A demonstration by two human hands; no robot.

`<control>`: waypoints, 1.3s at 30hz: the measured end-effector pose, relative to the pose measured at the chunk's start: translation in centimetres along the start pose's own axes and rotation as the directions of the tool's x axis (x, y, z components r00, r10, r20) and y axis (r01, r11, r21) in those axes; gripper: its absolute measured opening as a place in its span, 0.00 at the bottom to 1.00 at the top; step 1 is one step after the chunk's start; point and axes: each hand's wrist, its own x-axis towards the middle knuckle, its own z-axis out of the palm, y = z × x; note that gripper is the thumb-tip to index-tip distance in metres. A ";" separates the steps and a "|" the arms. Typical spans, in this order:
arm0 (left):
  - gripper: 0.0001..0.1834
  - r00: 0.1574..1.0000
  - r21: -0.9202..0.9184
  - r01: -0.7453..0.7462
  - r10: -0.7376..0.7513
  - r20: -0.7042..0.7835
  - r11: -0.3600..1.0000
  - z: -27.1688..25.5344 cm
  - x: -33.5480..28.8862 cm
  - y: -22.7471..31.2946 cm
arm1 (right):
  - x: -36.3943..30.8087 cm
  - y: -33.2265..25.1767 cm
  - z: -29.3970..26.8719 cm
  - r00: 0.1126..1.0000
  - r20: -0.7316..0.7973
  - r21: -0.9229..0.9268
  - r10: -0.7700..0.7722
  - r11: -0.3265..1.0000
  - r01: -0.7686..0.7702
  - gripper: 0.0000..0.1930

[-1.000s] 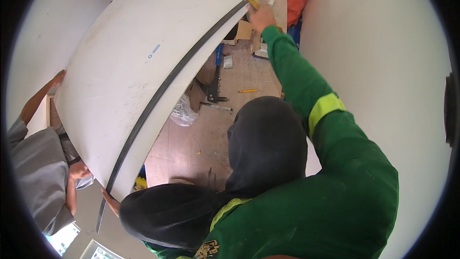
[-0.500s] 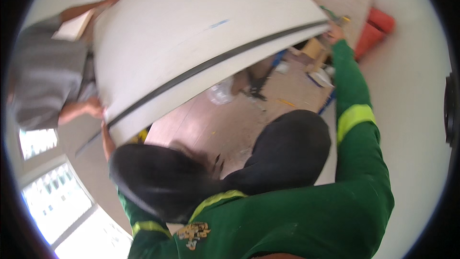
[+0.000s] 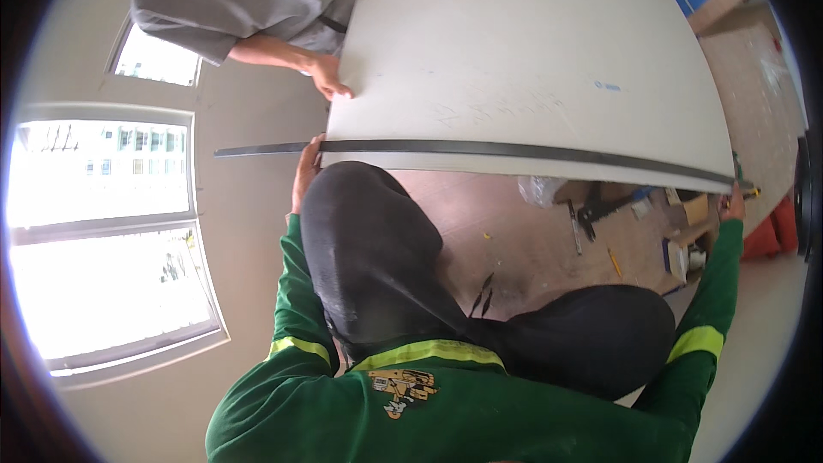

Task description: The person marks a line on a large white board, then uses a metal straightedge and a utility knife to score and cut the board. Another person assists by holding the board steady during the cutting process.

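Observation:
A large white board [image 3: 514,51] lies in front of me, with pencil marks and a small blue print on its face. Along its near edge runs a long black straight bar [image 3: 480,148], which sticks out past the board's left side. My left hand [image 3: 306,173] is closed at the left edge, gripping the bar where it crosses the board. At the far right corner my right hand [image 3: 733,204] is closed around the bar's end and the board edge. Beside it a yellow-tipped tool [image 3: 753,193] shows; whether I hold it is unclear.
Across the board, a person's hand [image 3: 330,79] presses on its left edge. Under and beyond the near edge lie a clear plastic bag [image 3: 540,190], a black tool [image 3: 600,210], a pencil [image 3: 615,263] and boxes [image 3: 679,257]. Red bags [image 3: 776,236] rest by the right wall.
My view has swung left, so the board and bar now lie nearly level across it. The bar's left end and my left hand show more clearly. The other person's hand now lies on the board.

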 end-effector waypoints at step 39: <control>0.19 0.957 0.180 -0.072 0.118 -0.264 0.981 -22.1 24.8 11.2 | -46.6 10.9 10.2 0.951 -0.093 0.044 -0.296 0.953 0.301 0.09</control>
